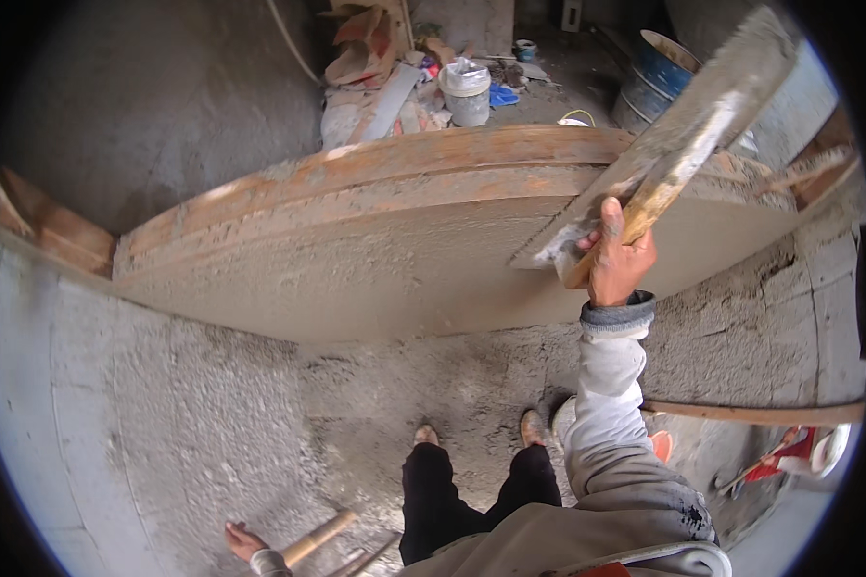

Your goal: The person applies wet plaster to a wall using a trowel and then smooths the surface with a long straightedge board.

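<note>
A long plastering float (741, 72), cement-smeared with a worn wooden handle, slants up to the right; my right hand (616, 255) is closed round its lower end. Below and behind it lies a band of damp grey plaster (375, 274), topped by long timber boards (375, 173) smeared with mortar. My left hand (242, 539) hangs at the lower left, holding nothing, fingers loosely apart, near a wooden bar (313, 540).
Beyond the boards stand a white bucket (467, 101), a blue drum (640, 96) and rubble (366, 87). Rough grey masonry (192, 404) surrounds my feet. A narrow plank (755, 413) crosses at right; past it is a person in red and white (794, 452) holding a long handle.
</note>
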Motion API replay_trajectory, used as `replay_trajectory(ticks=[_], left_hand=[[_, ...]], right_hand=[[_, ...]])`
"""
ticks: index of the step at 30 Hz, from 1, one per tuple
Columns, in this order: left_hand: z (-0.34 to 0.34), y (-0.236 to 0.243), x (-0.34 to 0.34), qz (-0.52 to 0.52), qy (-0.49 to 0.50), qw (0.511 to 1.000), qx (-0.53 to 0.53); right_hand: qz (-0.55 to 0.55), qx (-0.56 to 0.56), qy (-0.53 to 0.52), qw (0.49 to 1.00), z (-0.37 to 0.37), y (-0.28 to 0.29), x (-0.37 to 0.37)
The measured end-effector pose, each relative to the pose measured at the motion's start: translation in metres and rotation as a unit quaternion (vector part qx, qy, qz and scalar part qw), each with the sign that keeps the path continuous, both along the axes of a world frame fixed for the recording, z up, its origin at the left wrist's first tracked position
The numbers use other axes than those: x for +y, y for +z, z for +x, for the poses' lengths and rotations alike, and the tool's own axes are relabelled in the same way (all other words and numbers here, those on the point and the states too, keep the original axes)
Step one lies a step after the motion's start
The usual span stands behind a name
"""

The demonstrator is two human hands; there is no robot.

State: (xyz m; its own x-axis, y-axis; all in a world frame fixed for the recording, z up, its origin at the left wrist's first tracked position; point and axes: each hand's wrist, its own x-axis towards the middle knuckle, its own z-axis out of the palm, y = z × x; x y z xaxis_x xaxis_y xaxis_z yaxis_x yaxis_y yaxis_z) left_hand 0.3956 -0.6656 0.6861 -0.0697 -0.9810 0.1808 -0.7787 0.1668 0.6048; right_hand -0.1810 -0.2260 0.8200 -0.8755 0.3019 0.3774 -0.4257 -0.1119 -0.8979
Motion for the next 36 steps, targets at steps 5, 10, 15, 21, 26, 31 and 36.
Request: replay_trajectory(ticks=[5,10,15,21,26,31,36], left_hand=[[0.017,-0.023,0.082,0.041,0.121,0.985,0.116],[-0.105,-0.028,0.135,0.076,0.029,0.962,0.26],[0.002,0.005,0.157,0.039,0.051,0.984,0.166],[0.232,-0.02,0.294,0.134,0.355,0.924,-0.044],[0.248,-0.076,0.314,0.248,0.187,0.808,-0.5],[0.069,-0.123,0.17,0.194,0.253,0.918,0.236],[-0.16,-0.098,0.054,0.147,0.088,0.91,0.377]], right_hand=[[-0.105,0.057,0.327,0.937,0.024,-0.038,-0.144],[0.474,0.143,0.255,0.83,0.048,-0.125,-0.267],[0.468,0.027,0.301,0.831,0.029,-0.198,-0.15],[0.23,0.02,0.232,0.945,-0.019,-0.106,0.09],[0.36,0.069,0.186,0.912,-0.001,-0.091,0.031],[0.412,0.134,0.182,0.882,0.033,-0.081,-0.142],[0.392,0.181,0.211,0.877,0.061,-0.068,-0.317]])
